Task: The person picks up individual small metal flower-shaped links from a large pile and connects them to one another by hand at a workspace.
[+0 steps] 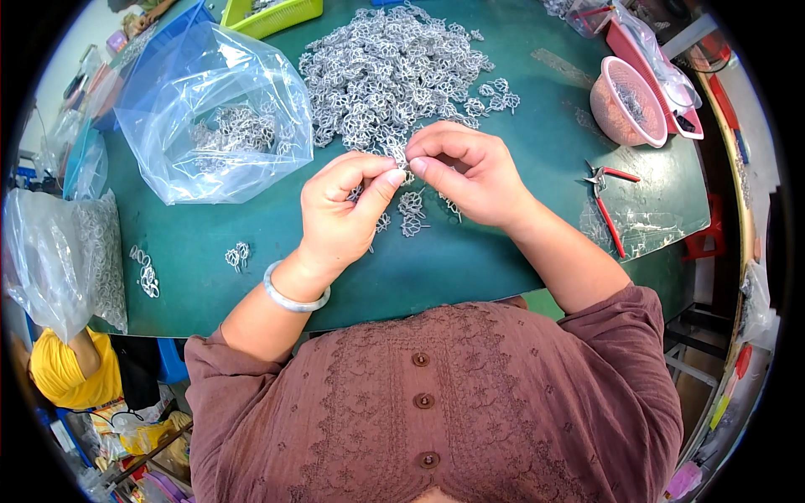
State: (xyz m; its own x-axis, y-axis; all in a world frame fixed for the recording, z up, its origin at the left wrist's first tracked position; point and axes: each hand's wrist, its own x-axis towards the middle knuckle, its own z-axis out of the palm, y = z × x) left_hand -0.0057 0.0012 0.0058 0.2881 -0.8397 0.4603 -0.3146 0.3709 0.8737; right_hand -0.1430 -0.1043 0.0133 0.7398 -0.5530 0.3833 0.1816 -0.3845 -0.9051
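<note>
Between my two hands, over the green table (470, 277), is a small grey openwork metal piece (404, 172), partly covered by my fingers. My left hand (348, 201) pinches it between thumb and forefinger; a pale bangle (293, 295) circles that wrist. Thumb and fingers of my right hand (470, 172) close on the piece from the other side. Several like pieces (412, 214) lie on the table just under my hands. Just beyond them rises a big heap of the same grey pieces (390, 71).
An open clear plastic bag (277, 176) with more pieces stands at the left, near a filled bag (101, 260). Red-handled pliers (605, 205) lie at the right, below a pink basket (608, 113). A green basket (277, 18) is at the back. A person in yellow (63, 369) sits at lower left.
</note>
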